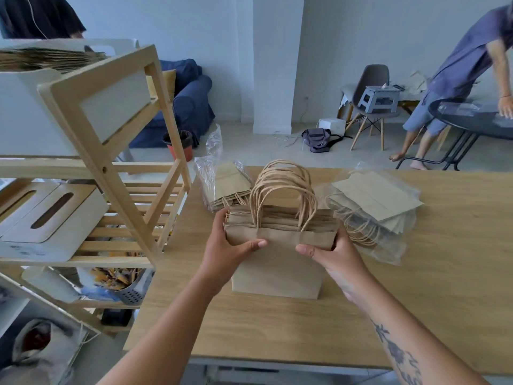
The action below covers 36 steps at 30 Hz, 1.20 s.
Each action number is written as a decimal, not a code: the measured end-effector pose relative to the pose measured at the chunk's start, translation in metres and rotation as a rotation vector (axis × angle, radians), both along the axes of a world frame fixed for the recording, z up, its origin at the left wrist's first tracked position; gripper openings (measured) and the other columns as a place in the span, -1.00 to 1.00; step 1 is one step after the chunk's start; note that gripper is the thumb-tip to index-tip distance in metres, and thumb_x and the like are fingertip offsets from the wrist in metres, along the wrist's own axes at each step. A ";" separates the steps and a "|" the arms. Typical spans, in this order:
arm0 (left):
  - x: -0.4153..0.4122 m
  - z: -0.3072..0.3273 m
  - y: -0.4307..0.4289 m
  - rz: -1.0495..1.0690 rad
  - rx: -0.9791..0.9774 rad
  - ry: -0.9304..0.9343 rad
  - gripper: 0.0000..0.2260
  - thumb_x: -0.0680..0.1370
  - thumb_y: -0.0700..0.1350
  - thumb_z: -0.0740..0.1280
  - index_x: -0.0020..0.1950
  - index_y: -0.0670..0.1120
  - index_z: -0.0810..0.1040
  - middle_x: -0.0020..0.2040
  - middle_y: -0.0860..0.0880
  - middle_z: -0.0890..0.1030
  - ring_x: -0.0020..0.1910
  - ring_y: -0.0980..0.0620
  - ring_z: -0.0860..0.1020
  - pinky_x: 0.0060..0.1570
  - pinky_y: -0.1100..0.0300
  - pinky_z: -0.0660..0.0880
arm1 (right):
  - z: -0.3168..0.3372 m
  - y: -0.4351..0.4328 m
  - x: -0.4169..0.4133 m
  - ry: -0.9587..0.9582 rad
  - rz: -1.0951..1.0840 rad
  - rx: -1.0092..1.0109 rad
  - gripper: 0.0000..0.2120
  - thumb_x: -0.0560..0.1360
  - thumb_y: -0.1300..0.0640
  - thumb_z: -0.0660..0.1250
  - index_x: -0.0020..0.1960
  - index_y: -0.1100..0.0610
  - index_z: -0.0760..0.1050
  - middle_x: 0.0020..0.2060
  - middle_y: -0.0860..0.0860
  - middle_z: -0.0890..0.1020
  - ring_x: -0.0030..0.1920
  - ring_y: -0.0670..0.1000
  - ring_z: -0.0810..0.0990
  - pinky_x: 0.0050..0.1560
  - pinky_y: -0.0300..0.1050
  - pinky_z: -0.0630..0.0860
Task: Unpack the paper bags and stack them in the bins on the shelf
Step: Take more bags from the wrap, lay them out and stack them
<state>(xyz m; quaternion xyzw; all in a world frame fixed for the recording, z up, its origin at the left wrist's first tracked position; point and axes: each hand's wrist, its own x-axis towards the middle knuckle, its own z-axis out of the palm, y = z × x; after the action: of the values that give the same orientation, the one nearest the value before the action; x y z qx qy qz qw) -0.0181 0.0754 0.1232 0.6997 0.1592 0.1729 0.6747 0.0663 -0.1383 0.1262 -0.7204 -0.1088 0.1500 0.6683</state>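
A blue sofa (pixel 194 101) stands by the far wall. A step stool (pixel 381 98) rests on a grey chair (pixel 373 76). Nearby, a person (pixel 466 59) leans over a dark round table (pixel 449 119).

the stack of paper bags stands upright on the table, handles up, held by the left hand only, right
No, both hands hold it: the left hand and the right hand grip the stack of paper bags from either side. It does stand upright on the table, handles up, as the head view shows.
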 end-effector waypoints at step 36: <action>0.000 -0.031 0.001 0.027 0.137 0.123 -0.41 0.30 -0.07 0.62 0.27 -0.03 0.49 0.13 0.08 0.66 0.13 0.15 0.59 0.13 0.15 0.55 | -0.016 -0.006 0.007 0.006 0.065 -0.084 -0.63 0.33 0.17 0.58 0.12 0.05 0.62 -0.07 -0.14 0.73 -0.01 -0.20 0.67 0.00 -0.28 0.50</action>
<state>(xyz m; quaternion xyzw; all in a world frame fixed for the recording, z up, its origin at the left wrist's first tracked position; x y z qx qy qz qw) -0.0183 0.0763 0.0919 0.7514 0.1976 0.1491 0.6117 0.0737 -0.1446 0.1101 -0.7436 -0.1237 0.1783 0.6324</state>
